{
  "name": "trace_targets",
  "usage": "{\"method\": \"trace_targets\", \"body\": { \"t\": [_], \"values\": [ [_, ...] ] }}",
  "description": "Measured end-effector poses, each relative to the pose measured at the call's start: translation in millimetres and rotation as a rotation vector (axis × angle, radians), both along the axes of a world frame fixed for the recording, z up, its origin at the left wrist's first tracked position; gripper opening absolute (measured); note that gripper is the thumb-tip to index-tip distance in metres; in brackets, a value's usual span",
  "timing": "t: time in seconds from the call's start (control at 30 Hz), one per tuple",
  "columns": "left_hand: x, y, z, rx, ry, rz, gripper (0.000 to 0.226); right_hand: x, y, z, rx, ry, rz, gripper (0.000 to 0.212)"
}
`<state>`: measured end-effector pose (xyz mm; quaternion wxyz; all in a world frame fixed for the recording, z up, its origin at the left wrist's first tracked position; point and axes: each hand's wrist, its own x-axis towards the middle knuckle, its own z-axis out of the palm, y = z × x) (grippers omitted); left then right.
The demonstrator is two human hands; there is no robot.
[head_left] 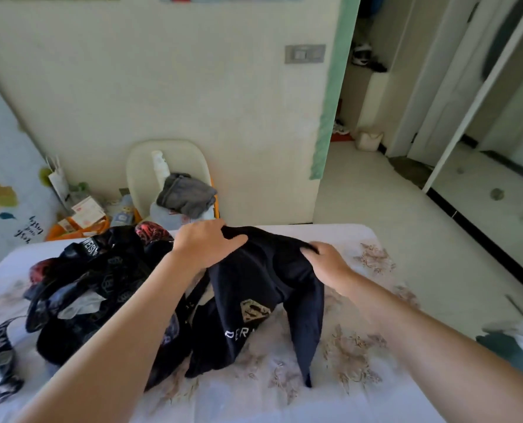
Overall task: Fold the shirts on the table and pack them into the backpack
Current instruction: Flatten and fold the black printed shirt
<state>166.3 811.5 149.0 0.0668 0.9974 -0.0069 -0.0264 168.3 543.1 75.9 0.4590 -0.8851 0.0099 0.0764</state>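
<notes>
Head view, item one: dark shirt (263, 285) with a shield logo, bunched and raised at its top edge, its lower part draped on the table (361, 346), which has a flowered cloth; the left hand (207, 244) has its fingers curled over the upper left fold and the right hand (327, 262) clutches the upper right fold. Item two: black patterned backpack (95, 285), lying on the table's left half, touching the shirt. Item three: pale chair (141, 172) beyond the table, carrying a grey garment (187, 193).
</notes>
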Motion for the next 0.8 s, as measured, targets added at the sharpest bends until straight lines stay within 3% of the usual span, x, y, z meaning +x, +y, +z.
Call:
{"method": "trace_targets", "body": {
  "t": [0.07, 0.2, 0.33, 0.4, 0.5, 0.57, 0.67, 0.73, 0.8],
  "values": [
    [-4.4, 8.6, 9.3, -0.015, -0.127, 0.026, 0.041, -5.2, 9.5, 29.4, 0.027, -0.074, 0.017, 0.027],
    [-15.8, 21.5, 28.3, -0.356, -0.348, 0.037, 0.021, -29.3, 16.5, 69.6, -0.057, -0.067, 0.177, 0.022],
    [-41.9, 14.5, 50.5, -0.511, -0.379, -0.125, 0.044, -55.3, 8.3, 70.9, -0.35, 0.05, 0.284, 0.012],
    [-51.8, 10.4, 54.6, -0.544, -0.372, -0.154, 0.045, -68.5, -0.1, 66.0, -0.381, 0.101, 0.195, 0.024],
    [-65.2, 5.3, 63.4, -0.493, -0.31, -0.071, 0.031, -82.6, -11.6, 67.4, -0.2, 0.1, -0.043, 0.04],
    [-74.1, 3.3, 74.8, -0.316, -0.308, -0.047, 0.015, -87.3, -13.7, 78.0, -0.076, 0.049, -0.126, 0.042],
    [-80.8, -4.2, 96.0, -0.202, -0.333, -0.081, 0.021, -87.4, -16.5, 103.8, 0.042, -0.016, -0.081, 0.031],
    [-77.4, -8.3, 110.1, -0.256, -0.388, -0.063, 0.023, -85.8, -26.0, 122.1, 0.102, 0.015, 0.012, 0.025],
    [-71.6, -9.5, 122.1, -0.362, -0.463, -0.016, 0.024, -84.8, -38.3, 142.5, 0.021, 0.038, 0.092, 0.039]
  ]
}}
